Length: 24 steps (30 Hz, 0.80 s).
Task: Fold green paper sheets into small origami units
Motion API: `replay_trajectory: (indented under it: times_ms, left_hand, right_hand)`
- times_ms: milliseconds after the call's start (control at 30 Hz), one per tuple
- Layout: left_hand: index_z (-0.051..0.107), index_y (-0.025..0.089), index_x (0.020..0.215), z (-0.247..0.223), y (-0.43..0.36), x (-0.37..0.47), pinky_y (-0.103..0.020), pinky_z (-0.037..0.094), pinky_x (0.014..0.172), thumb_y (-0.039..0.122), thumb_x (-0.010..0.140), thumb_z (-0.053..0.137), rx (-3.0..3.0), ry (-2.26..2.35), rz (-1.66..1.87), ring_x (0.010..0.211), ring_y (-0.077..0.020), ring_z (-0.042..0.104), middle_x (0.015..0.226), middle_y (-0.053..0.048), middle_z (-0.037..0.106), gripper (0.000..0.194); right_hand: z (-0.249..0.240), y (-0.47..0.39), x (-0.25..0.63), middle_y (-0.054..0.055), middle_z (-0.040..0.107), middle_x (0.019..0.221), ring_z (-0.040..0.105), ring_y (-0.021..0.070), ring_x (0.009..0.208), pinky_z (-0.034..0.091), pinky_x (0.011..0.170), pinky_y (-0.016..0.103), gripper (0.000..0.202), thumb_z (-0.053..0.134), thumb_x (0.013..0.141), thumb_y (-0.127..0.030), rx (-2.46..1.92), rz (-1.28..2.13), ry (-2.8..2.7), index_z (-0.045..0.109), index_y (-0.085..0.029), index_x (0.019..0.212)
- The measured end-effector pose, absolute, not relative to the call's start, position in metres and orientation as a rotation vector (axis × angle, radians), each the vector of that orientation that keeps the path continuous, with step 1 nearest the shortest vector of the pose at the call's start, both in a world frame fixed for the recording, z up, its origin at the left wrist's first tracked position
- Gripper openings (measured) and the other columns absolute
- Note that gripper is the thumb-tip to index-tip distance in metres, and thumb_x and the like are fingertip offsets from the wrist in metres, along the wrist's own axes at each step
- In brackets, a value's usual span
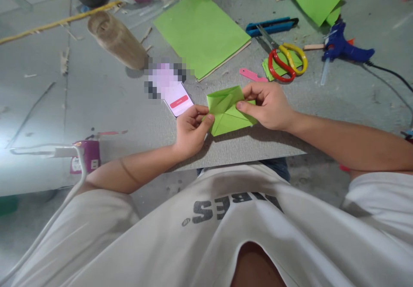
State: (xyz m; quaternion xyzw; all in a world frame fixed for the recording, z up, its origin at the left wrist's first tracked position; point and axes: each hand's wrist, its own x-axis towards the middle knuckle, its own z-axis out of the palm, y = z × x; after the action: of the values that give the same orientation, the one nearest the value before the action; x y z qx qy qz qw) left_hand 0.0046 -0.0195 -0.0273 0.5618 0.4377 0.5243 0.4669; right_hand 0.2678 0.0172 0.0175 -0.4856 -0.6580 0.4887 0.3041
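Between my hands, just above the table's near edge, is a folded piece of green paper (230,117) with crease lines and a raised flap at its upper left. My left hand (191,130) pinches its left corner between thumb and fingers. On the other side, my right hand (269,106) grips the upper right part, thumb on top and fingers partly hidden behind. A lit smartphone (177,97) lies just beyond my left hand. Past my right hand are a pink plastic tool (252,75) and scissors (281,65) with red and yellow handles, resting on small green papers.
A large green sheet stack (203,33) lies ahead, with a blue utility knife (272,26) to its right. Farther right sits a blue glue gun (346,46) with a trailing cord. A wooden cylinder (118,39), a yellow stick (58,22) and a purple box (85,155) are leftward.
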Motion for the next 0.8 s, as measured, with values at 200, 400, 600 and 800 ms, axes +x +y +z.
replay_trajectory:
  times_ms: [200, 400, 600, 800]
  left_hand:
    - [0.086, 0.025, 0.091, -0.028, -0.018, 0.008, -0.027, 0.054, 0.056, 0.053, 0.094, 0.102, 1.37, 1.149, 1.44, 0.063, -0.0146, 0.068, 0.078, -0.001, 0.082, 0.033]
    - [0.092, 0.026, 0.086, -0.033, -0.016, 0.011, -0.024, 0.056, 0.058, 0.024, 0.09, 0.088, 1.418, 1.046, 1.602, 0.064, -0.0142, 0.074, 0.078, 0.0, 0.086, 0.006]
    - [0.094, 0.027, 0.085, -0.037, -0.014, 0.007, -0.024, 0.052, 0.054, 0.021, 0.095, 0.088, 1.438, 0.975, 1.639, 0.059, -0.0126, 0.07, 0.074, 0.001, 0.083, 0.013]
    - [0.092, 0.025, 0.095, -0.035, -0.017, 0.002, -0.026, 0.051, 0.054, 0.06, 0.106, 0.102, 1.616, 0.908, 1.604, 0.061, -0.0134, 0.067, 0.079, -0.003, 0.083, 0.038]
  right_hand:
    - [0.009, 0.017, 0.266, 0.004, 0.084, 0.093, 0.078, 0.0249, 0.087, 0.063, 0.075, 0.04, 0.032, 0.092, 0.101, -0.061, -1.204, 1.292, -1.686, 0.083, -0.03, 0.102]
    - [0.006, 0.022, 0.267, 0.003, 0.084, 0.085, 0.077, 0.0192, 0.077, 0.06, 0.068, 0.034, 0.013, 0.088, 0.099, -0.038, -1.067, 1.346, -1.631, 0.087, -0.027, 0.091]
    - [-0.003, 0.028, 0.277, 0.003, 0.094, 0.096, 0.085, 0.02, 0.085, 0.068, 0.074, 0.032, 0.016, 0.083, 0.101, -0.028, -0.835, 1.283, -1.769, 0.097, -0.03, 0.092]
    - [0.003, 0.028, 0.284, -0.001, 0.097, 0.105, 0.089, 0.0207, 0.091, 0.071, 0.083, 0.033, 0.025, 0.082, 0.107, -0.02, -0.689, 1.139, -1.947, 0.099, -0.036, 0.099]
